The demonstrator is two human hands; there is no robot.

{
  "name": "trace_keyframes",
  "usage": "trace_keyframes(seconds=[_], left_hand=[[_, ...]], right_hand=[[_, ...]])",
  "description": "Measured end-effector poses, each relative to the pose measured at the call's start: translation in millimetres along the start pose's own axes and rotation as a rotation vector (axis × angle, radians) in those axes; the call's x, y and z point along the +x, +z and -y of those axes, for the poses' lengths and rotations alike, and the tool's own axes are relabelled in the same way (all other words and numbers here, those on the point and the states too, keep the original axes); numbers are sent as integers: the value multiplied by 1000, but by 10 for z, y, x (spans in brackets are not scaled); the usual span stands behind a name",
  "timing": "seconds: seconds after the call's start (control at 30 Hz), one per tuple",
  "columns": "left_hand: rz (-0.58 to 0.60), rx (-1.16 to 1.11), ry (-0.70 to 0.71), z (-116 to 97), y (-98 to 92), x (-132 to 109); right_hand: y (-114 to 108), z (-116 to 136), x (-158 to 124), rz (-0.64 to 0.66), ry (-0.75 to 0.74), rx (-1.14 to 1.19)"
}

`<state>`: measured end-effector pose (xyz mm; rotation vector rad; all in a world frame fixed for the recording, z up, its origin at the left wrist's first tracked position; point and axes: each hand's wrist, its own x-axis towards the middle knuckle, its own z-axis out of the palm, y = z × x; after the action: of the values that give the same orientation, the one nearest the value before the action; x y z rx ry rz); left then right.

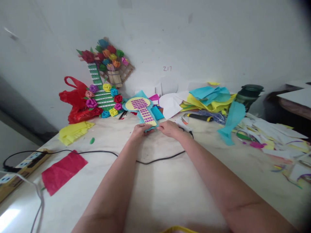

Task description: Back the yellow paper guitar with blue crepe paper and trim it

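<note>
Both hands meet at the near end of a paper craft (145, 111), a yellow round head and narrow stem bearing rows of purple squares, with light-blue crepe paper (155, 111) around its edge. My left hand (140, 131) pinches the bottom left of the stem, thumb on top. At the lower right corner, my right hand (169, 128) has its fingertips closed on the blue paper edge. The fingers beneath the craft are hidden. Just behind the right hand lies a white glue gun (182, 123), partly covered by the hand.
A black cord (155, 160) crosses the table beneath my forearms. A power strip (26, 166) and red crepe paper (63, 173) lie left. Paper flower crafts (103, 100) lean on the wall. Right are a yellow-black cutter (200, 117), a dark bottle (248, 95) and paper scraps (277, 132).
</note>
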<state>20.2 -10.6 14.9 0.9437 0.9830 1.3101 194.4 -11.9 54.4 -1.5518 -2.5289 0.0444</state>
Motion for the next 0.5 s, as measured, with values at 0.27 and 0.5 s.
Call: trace_keyframes(seconds=[0.27,0.5], left_hand=[[-13,-18,-45,-42,17,-9],[-1,-4,-57,-38,-11,7]], right_hand=[[12,4,1,-12,-4,-15],[-85,-88,-1,6,-27,-19]])
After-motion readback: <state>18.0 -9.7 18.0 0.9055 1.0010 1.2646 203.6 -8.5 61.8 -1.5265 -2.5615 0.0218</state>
